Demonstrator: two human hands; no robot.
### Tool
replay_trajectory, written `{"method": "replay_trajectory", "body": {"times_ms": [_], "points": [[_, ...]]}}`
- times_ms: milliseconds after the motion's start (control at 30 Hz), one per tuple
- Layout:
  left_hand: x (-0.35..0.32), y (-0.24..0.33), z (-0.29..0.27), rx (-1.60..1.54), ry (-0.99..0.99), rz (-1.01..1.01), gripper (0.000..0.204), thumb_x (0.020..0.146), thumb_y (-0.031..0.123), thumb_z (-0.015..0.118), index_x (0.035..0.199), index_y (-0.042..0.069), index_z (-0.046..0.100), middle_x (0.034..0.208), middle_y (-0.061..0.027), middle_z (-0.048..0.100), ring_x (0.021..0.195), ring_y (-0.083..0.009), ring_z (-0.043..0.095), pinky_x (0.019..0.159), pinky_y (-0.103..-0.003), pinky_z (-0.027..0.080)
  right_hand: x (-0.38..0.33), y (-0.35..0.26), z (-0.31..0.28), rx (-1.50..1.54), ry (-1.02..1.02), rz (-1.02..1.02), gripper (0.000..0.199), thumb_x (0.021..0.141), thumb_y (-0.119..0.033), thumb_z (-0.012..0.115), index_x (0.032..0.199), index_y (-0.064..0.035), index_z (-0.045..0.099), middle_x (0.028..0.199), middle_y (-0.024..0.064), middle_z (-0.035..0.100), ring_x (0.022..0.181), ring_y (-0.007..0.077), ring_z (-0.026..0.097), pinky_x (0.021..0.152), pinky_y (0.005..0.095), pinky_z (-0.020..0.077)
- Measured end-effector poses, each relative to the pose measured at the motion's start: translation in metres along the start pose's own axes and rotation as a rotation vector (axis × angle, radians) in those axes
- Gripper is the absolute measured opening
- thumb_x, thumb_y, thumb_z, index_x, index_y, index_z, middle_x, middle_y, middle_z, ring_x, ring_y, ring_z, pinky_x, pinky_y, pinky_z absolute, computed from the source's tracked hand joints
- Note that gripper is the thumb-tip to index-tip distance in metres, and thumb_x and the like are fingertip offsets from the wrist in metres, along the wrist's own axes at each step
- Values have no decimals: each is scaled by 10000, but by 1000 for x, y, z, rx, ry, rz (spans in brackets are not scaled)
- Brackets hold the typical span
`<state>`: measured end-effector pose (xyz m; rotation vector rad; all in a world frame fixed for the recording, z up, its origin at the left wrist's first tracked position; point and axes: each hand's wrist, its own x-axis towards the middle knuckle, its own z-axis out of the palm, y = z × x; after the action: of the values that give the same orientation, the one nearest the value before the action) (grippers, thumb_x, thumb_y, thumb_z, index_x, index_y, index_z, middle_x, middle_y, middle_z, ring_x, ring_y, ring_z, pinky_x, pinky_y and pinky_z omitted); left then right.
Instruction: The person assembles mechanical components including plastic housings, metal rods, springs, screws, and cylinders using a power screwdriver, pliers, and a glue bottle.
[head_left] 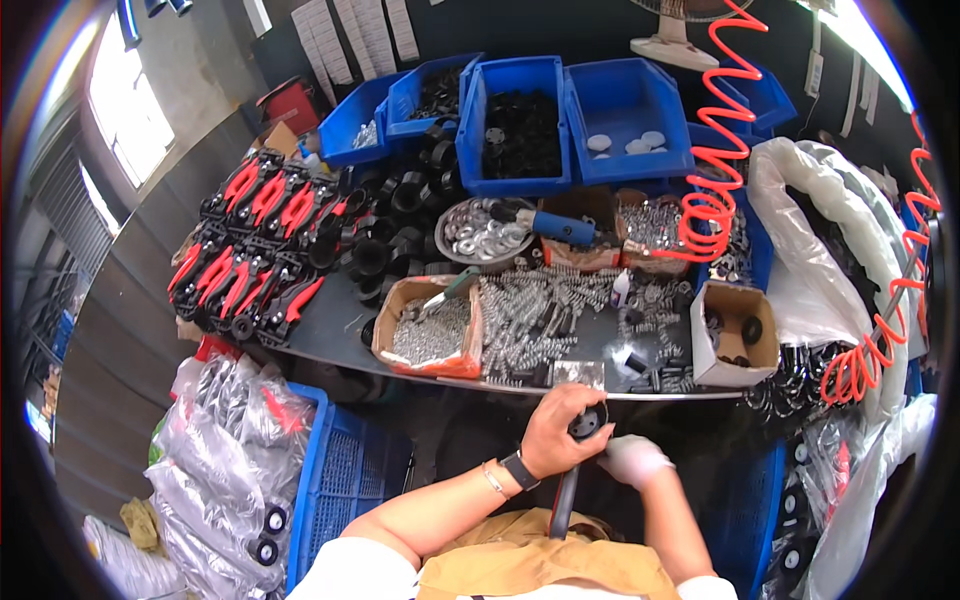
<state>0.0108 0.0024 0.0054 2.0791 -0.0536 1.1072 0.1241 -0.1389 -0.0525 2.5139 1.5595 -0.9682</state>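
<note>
My bare left hand [556,432] wraps its fingers closed over a round black plastic part [588,421], just below the grey metal workbench edge [640,394]. My white-gloved right hand [632,458] pinches its lower side. Open room exists only over my lap.

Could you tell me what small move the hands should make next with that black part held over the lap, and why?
Probably reach the gloved right hand forward to the loose springs on the bench. The bare left hand already grips the black round part on its dark handle, while the right hand sits beside it, seemingly holding nothing, and the springs lie just ahead.
</note>
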Motion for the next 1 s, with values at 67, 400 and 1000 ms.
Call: {"method": "replay_trajectory", "body": {"times_ms": [67,400,1000], "points": [[-1,1,-6,10,19,7,516,666,58,794,1093,75,505,1042,-117,645,926,-297,623,804,-380,507,-82,-42,-101,-25,487,-165,250,810,-294,645,802,-44,633,664,208,622,708,356,657,684,452,523],[2,8,-12,6,-115,-23,641,694,229,817,1233,97,496,1281,-147,517,1191,-327,493,993,-443,372,97,34,-278,-341,624,440,248,842,-99,559,1031,-28,704,1136,179,654,1042,298,650,866,404,538],[400,-128,132,535,-579,-536,572,974,436,317,1362,48,481,1434,-155,436,1382,-359,301,1111,-485,247,-67,-55,-153,147,523,-667,181,762,-127,723,904,-51,640,901,73,675,708,248,664,586,336,549]]}}
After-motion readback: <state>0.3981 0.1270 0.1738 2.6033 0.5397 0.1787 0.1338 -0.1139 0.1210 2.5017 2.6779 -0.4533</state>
